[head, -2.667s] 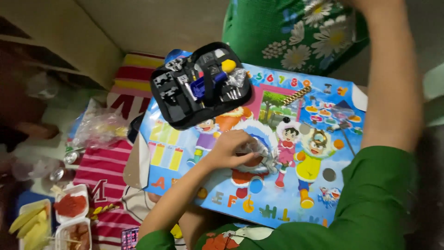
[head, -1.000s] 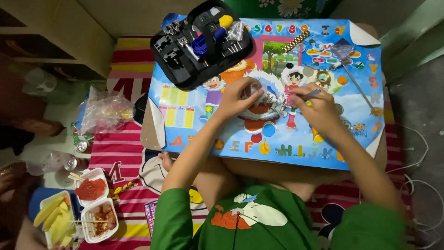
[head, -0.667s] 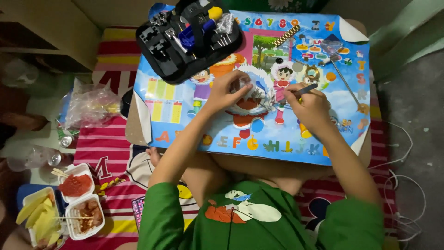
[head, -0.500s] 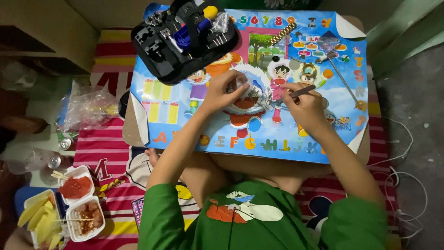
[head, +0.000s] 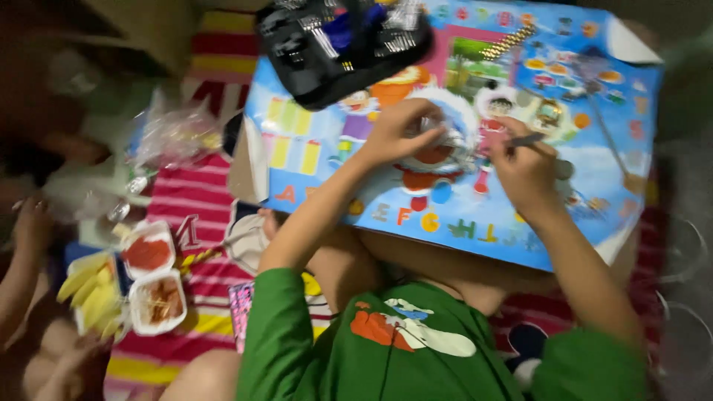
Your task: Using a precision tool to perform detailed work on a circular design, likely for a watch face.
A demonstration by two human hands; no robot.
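Near the centre of the frame, the left hand (head: 401,130) curls its fingers around a small roundish metallic object (head: 445,141), pinning it against the colourful cartoon board (head: 460,215) that lies across the person's lap. Just to the right, the right hand (head: 523,167) pinches a thin dark tool (head: 526,139) whose tip points toward that object; motion blur makes it unclear whether the tip touches it. The step in hand appears to be fine work on the held piece, one hand steadying and the other probing. Any further move calls for a steady left grip and a small, precise approach of the tip. A black tray of tools (head: 342,41) sits at the upper edge, and food containers (head: 145,282) lie at the lower left.
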